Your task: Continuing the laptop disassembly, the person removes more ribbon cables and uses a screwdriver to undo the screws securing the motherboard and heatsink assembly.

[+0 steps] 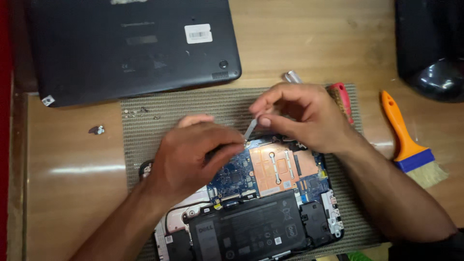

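Note:
An opened laptop (pixel 270 212) lies on a woven mat, showing its blue circuit board, copper heat plate (pixel 278 166) and black battery (pixel 251 232). My right hand (pixel 302 116) pinches a thin grey tool (pixel 251 129), tip down at the board's upper left edge. My left hand (pixel 193 154) rests over the laptop's left part, fingers curled and touching the board just beside the tool's tip.
The removed black bottom cover (pixel 130 43) lies at the back left. Small screws (pixel 140 113) sit on the woven mat (pixel 159 125). A red-handled screwdriver (pixel 342 99) and an orange-handled brush (pixel 408 140) lie to the right. A dark object (pixel 430 43) stands at the top right.

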